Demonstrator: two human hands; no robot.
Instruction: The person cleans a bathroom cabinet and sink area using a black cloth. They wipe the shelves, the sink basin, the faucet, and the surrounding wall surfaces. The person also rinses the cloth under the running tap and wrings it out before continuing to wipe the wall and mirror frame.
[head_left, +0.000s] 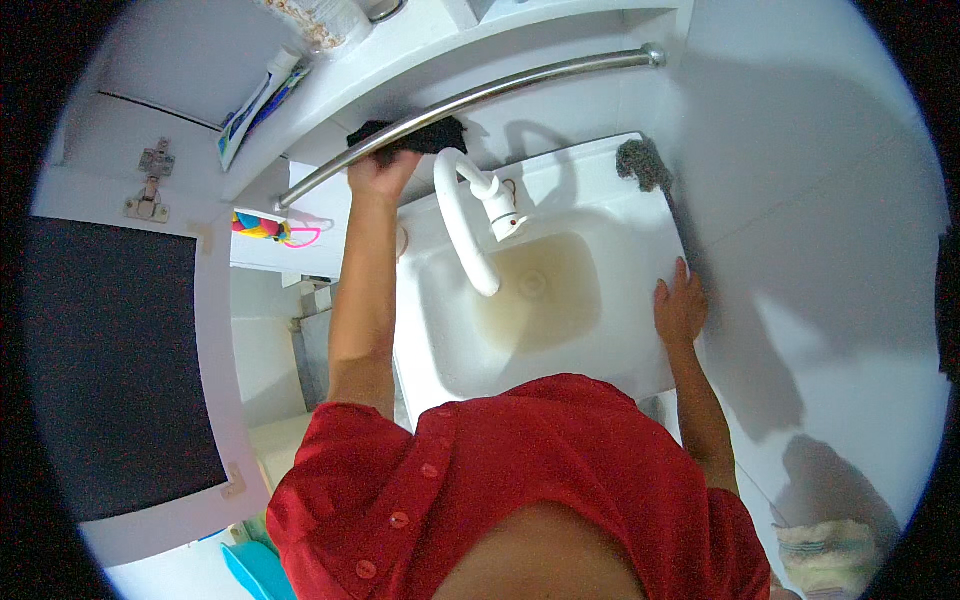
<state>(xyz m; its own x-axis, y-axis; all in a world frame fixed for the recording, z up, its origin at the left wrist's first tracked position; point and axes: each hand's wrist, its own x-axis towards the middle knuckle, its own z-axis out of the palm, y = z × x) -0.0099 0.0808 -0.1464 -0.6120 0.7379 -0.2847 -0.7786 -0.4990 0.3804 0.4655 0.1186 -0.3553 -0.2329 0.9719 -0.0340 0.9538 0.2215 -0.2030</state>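
My left hand (384, 176) reaches behind the metal rail and is on a black cloth (435, 137) against the wall, its fingers hidden by the cloth and rail. On the right rim of the white sink (630, 345) rests my right hand (681, 304), fingers apart, holding nothing. Cloudy, yellowish water (555, 315) lies in the basin over the drain. A white gooseneck faucet (469, 247) arches above the basin. At the sink's back right corner sits a dark, mesh-like scouring pad (643, 165).
A curved metal rail (480, 94) runs below a white shelf (420, 49). Toothpaste tubes (259, 105) stand at the upper left. An open cabinet door with a dark panel (127, 367) is on the left. A turquoise plastic basin (259, 574) is at lower left, a folded towel (825, 555) at lower right.
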